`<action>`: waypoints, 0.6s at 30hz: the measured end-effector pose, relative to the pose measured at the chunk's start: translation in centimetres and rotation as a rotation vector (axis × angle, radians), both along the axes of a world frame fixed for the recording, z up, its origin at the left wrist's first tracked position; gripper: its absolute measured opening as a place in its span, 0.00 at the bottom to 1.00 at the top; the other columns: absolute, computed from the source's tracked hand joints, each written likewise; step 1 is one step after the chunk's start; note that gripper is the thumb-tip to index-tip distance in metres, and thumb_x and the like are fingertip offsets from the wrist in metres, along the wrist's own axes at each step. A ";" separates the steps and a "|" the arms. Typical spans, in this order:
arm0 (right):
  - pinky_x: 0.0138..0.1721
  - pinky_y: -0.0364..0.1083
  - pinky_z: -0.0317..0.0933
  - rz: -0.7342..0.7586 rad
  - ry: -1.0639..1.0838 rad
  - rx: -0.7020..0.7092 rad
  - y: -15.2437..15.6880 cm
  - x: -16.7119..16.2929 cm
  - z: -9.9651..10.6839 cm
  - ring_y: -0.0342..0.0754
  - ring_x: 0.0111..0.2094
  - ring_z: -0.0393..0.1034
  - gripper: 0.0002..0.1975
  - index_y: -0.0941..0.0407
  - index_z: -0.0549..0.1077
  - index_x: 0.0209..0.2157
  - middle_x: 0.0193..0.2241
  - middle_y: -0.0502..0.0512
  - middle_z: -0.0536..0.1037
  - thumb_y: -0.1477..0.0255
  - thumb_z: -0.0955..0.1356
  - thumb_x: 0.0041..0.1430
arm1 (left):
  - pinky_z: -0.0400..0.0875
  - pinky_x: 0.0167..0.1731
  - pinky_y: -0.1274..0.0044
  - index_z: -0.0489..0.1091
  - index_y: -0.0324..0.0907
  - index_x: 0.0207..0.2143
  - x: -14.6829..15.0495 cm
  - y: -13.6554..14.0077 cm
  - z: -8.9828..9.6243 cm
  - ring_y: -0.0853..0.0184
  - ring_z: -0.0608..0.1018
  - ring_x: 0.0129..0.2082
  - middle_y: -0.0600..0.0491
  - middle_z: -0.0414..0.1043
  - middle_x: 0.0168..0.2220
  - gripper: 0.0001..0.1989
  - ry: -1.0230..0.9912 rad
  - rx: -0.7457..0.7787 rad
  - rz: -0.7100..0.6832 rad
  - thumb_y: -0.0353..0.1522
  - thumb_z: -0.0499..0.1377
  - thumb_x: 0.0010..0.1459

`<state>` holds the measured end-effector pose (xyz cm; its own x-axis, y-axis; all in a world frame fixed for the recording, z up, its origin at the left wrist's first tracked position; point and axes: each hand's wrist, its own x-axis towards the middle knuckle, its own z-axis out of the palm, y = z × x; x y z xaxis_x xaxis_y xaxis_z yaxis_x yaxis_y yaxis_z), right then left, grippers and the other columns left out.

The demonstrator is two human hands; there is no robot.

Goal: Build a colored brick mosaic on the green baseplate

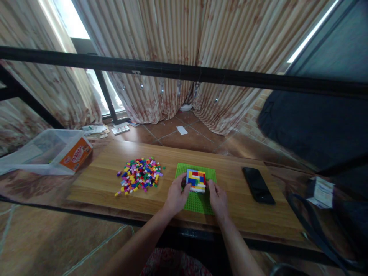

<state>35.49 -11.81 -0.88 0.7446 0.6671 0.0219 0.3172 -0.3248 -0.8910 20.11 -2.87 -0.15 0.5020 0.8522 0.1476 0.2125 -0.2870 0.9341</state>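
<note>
A square build of toy bricks (196, 181), patterned in red, yellow, blue and white, is over a green studded baseplate (201, 205). My left hand (176, 194) grips the build at its left side, the thumb on the near left corner. On the opposite side, my right hand (219, 198) is closed with its fingertips at the build's right edge; its other fingers are partly hidden. Whether the build is fixed to the baseplate or held just above it, I cannot tell. Left of my hands lies a pile of small loose bricks (140, 174) in many colours.
The wooden tabletop (97, 180) carries a black phone (258, 185) at the right. A clear plastic bin (54, 153) with an orange label stands at the left end. A black rail (172, 70) crosses beyond the table, before striped curtains (161, 34). A dark strap (309, 218) lies at far right.
</note>
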 end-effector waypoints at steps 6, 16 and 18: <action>0.40 0.50 0.62 -0.002 -0.080 -0.078 0.1 0.3 0.0 0.57 0.38 0.74 0.34 0.58 0.80 0.37 0.36 0.63 0.82 0.46 0.56 0.60 | 0.66 0.56 0.63 0.62 0.41 0.57 -0.5 -0.3 0.0 0.59 0.73 0.53 0.44 0.70 0.54 0.22 0.009 0.136 -0.053 0.33 0.54 0.61; 0.33 0.49 0.59 -0.057 -0.257 -0.269 -0.1 0.6 -0.7 0.58 0.34 0.72 0.35 0.57 0.80 0.38 0.33 0.65 0.80 0.47 0.53 0.61 | 0.69 0.54 0.65 0.64 0.43 0.54 -1.6 -1.3 0.0 0.61 0.72 0.53 0.45 0.70 0.52 0.18 -0.074 0.287 0.054 0.31 0.53 0.61; 0.33 0.50 0.59 -0.058 -0.290 -0.300 -0.2 0.7 -0.9 0.58 0.33 0.71 0.35 0.57 0.80 0.38 0.33 0.65 0.80 0.47 0.52 0.61 | 0.69 0.53 0.66 0.64 0.44 0.54 -3.1 -1.5 0.1 0.62 0.72 0.52 0.45 0.70 0.52 0.18 -0.051 0.343 0.095 0.30 0.53 0.61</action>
<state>36.18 -11.99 -1.75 0.7729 0.6327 0.0474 0.5146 -0.5814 -0.6303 16.97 -4.40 -0.01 0.4078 0.7913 0.4556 0.2087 -0.5666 0.7972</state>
